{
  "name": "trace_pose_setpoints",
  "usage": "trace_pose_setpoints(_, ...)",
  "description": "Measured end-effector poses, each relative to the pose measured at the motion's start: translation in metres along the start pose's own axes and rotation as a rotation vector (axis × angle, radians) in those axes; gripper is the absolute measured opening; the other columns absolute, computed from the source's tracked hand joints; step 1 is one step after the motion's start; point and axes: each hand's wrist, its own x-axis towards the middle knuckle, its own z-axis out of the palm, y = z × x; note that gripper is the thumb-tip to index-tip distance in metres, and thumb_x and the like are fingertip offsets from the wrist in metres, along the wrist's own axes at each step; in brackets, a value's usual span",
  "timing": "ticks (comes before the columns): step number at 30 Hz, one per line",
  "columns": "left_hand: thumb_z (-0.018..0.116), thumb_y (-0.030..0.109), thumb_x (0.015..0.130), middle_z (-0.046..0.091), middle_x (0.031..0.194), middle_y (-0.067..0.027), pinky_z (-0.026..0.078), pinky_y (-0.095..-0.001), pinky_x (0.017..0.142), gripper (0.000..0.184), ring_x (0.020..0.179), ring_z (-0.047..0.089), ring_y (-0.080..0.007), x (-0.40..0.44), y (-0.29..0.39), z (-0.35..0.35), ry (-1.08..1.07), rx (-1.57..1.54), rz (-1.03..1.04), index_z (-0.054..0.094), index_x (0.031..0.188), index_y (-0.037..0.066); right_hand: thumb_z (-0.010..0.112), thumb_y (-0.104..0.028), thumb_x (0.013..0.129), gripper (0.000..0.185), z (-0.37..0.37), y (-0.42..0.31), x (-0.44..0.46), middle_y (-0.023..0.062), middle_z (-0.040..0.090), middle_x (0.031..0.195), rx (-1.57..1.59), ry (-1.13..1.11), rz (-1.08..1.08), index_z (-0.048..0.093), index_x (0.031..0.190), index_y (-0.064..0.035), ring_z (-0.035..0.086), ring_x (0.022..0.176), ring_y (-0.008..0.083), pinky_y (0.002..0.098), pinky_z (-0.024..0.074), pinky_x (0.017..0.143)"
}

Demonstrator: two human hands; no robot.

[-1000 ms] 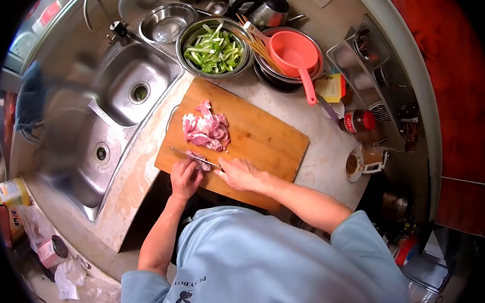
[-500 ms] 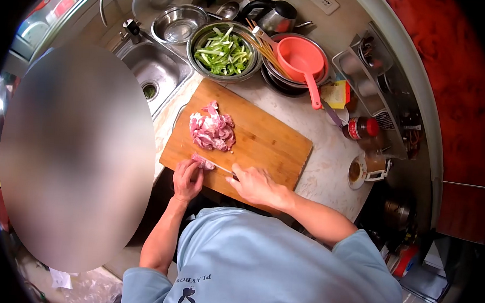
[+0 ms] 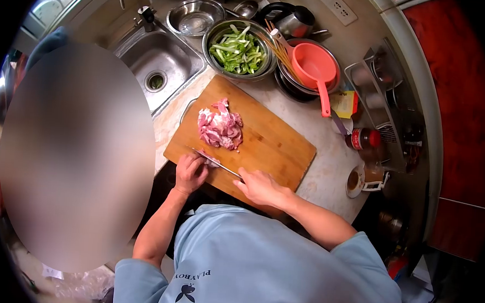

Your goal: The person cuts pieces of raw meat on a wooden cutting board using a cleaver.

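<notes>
On the cutting board (image 3: 275, 148), near its front edge, the left hand (image 3: 191, 173) pins a meat piece (image 3: 210, 163), the right hand (image 3: 258, 187) grips the knife (image 3: 225, 168) over it, a meat pile (image 3: 220, 127) just beyond!

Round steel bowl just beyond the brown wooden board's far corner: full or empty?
Well filled: chopped green vegetables heap up inside the round steel bowl; exact depth hidden.

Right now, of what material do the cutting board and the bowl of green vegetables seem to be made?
The cutting board looks like wood or bamboo, smooth: warm brown with faint darker marks. The bowl is probably stainless steel, polished, since its grey rim shines.
</notes>
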Motion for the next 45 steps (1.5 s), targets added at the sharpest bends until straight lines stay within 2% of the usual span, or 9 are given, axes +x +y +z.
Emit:
trace_pose_setpoints(5, 0.073, -0.002, 0.068, 0.065, 0.097, -0.0140, 0.052, -0.0408, 0.077, 0.030, 0.089, 0.063, -0.0343, -0.003, -0.002, 0.002, 0.017, -0.014, 0.016, 0.064, 0.096, 0.002, 0.053, -0.031, 0.099, 0.032, -0.005, 0.008, -0.013, 0.0288, 0.065, 0.082, -0.028, -0.099, 0.083, 0.053, 0.103, 0.0013, 0.062, 0.079, 0.0500, 0.0568, 0.0492, 0.072)
trace_pose_setpoints(19, 0.072, -0.004, 0.065, 0.065, 0.103, -0.0140, 0.053, -0.0410, 0.080, 0.033, 0.095, 0.063, -0.0346, -0.007, -0.004, -0.002, -0.061, -0.031, 0.080, 0.063, 0.096, 0.003, 0.058, -0.035, 0.096, 0.034, 0.016, 0.022, 0.076, 0.0303, 0.066, 0.087, 0.142, 0.107, -0.034, 0.060, 0.106, -0.0028, 0.063, 0.085, 0.0492, 0.0565, 0.0494, 0.073)
trace_pose_setpoints(24, 0.074, -0.003, 0.065, 0.064, 0.110, -0.0141, 0.051, -0.0429, 0.081, 0.035, 0.095, 0.062, -0.0349, -0.017, 0.000, -0.005, -0.121, 0.012, 0.118, 0.063, 0.098, 0.005, 0.058, -0.032, 0.095, 0.028, -0.007, 0.013, 0.071, 0.0261, 0.066, 0.078, 0.142, 0.374, -0.112, 0.057, 0.102, -0.0055, 0.063, 0.074, 0.0488, 0.0557, 0.0500, 0.067)
trace_pose_setpoints(26, 0.075, -0.003, 0.065, 0.064, 0.113, -0.0140, 0.051, -0.0428, 0.080, 0.036, 0.095, 0.062, -0.0350, -0.014, 0.001, -0.005, -0.114, 0.021, 0.115, 0.064, 0.099, 0.005, 0.058, -0.032, 0.095, 0.027, -0.015, 0.009, 0.063, 0.0262, 0.066, 0.078, 0.114, 0.340, -0.144, 0.057, 0.102, -0.0054, 0.063, 0.075, 0.0485, 0.0557, 0.0501, 0.067)
trace_pose_setpoints(29, 0.077, 0.003, 0.068, 0.064, 0.118, -0.0132, 0.049, -0.0423, 0.085, 0.040, 0.100, 0.062, -0.0335, -0.002, 0.009, -0.001, -0.096, 0.069, 0.096, 0.065, 0.106, 0.006, 0.058, -0.032, 0.096, 0.028, -0.015, 0.008, 0.055, 0.0262, 0.066, 0.080, 0.023, 0.282, -0.150, 0.057, 0.102, -0.0054, 0.064, 0.077, 0.0473, 0.0552, 0.0507, 0.068)
trace_pose_setpoints(32, 0.075, 0.015, 0.075, 0.065, 0.119, -0.0098, 0.043, -0.0406, 0.095, 0.043, 0.111, 0.059, -0.0282, 0.020, 0.024, 0.000, -0.235, 0.232, 0.064, 0.063, 0.116, 0.007, 0.058, -0.034, 0.096, 0.030, -0.009, 0.013, 0.049, 0.0257, 0.067, 0.079, 0.106, 0.413, -0.074, 0.057, 0.100, -0.0045, 0.064, 0.076, 0.0476, 0.0549, 0.0503, 0.067)
trace_pose_setpoints(36, 0.073, 0.010, 0.075, 0.065, 0.113, -0.0066, 0.046, -0.0384, 0.087, 0.038, 0.106, 0.060, -0.0256, 0.023, 0.017, 0.012, -0.204, 0.304, 0.079, 0.064, 0.112, 0.008, 0.060, -0.033, 0.095, 0.028, -0.012, 0.016, 0.038, 0.0231, 0.064, 0.071, 0.167, 0.495, -0.058, 0.057, 0.098, -0.0057, 0.063, 0.069, 0.0455, 0.0522, 0.0490, 0.062)
trace_pose_setpoints(41, 0.069, 0.005, 0.071, 0.066, 0.105, -0.0065, 0.048, -0.0374, 0.075, 0.035, 0.093, 0.062, -0.0257, 0.010, 0.018, -0.010, -0.214, 0.277, 0.203, 0.067, 0.106, 0.008, 0.057, -0.039, 0.096, 0.034, -0.006, 0.023, 0.023, 0.0250, 0.065, 0.073, -0.017, 0.251, -0.142, 0.057, 0.101, -0.0046, 0.065, 0.074, 0.0466, 0.0556, 0.0506, 0.068)
trace_pose_setpoints(45, 0.068, 0.002, 0.071, 0.067, 0.105, -0.0067, 0.048, -0.0373, 0.076, 0.035, 0.095, 0.062, -0.0253, 0.000, 0.018, -0.017, -0.206, 0.272, 0.172, 0.069, 0.105, 0.010, 0.056, -0.039, 0.096, 0.034, 0.006, 0.025, 0.023, 0.0234, 0.067, 0.076, -0.192, 0.146, -0.107, 0.058, 0.102, -0.0056, 0.066, 0.076, 0.0450, 0.0553, 0.0522, 0.071)
